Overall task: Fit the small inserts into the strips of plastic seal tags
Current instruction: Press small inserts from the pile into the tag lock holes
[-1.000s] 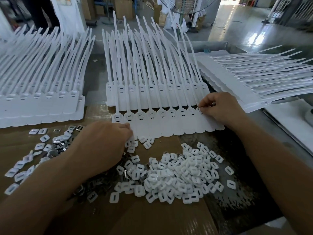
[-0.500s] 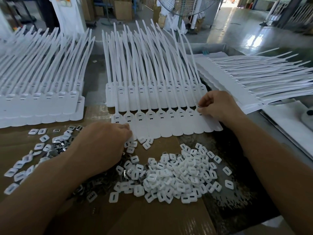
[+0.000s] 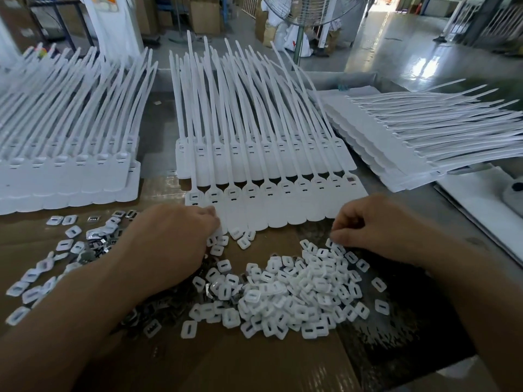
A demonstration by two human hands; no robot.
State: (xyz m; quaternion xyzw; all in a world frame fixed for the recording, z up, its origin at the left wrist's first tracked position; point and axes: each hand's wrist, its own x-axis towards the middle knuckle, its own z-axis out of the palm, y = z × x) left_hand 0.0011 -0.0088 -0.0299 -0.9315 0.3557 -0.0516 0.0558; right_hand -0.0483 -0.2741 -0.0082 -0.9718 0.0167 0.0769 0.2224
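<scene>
Inserts (image 3: 297, 295), the little white slotted squares, sit in a loose heap on the cardboard (image 3: 254, 363) right up front. More are scattered off to the left among some shiny metal bits (image 3: 94, 244). Left hand (image 3: 169, 241) is knuckles-up, fingers curled under at the near left corner of the front strip of seal tags (image 3: 283, 206); can't tell if it's got anything. Right hand (image 3: 376, 227) has its fingers bunched, tips down at the heap's far edge, and I can't tell if it's pinching one. Behind the front strip is a middle stack (image 3: 254, 157), tails pointing away, with a left stack (image 3: 56, 176) and a right stack (image 3: 396, 142) beside it.
</scene>
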